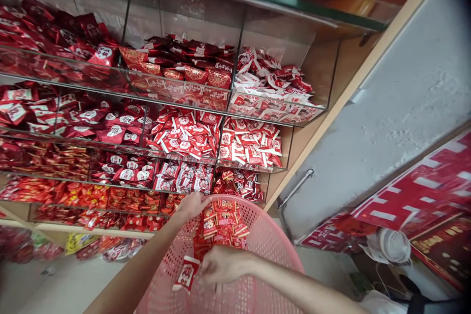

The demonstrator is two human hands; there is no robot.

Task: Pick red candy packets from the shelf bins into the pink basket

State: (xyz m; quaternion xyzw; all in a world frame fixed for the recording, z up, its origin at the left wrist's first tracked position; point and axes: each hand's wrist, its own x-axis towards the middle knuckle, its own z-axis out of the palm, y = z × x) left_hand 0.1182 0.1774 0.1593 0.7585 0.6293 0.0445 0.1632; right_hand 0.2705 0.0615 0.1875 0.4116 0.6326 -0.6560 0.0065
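I look down at a pink perforated plastic basket that holds a heap of small red candy packets. My left hand grips the basket's far rim, fingers curled over it. My right hand is inside the basket, its fingers pinched shut on a red-and-white packet that hangs down to its left. Right behind the basket stand tiers of glass bins full of red wrapped sweets.
The glass-fronted shelf unit has a wooden side panel on its right. Beyond it is a grey wall, with red boxes and a small white fan at lower right. Bagged sweets lie under the lowest shelf.
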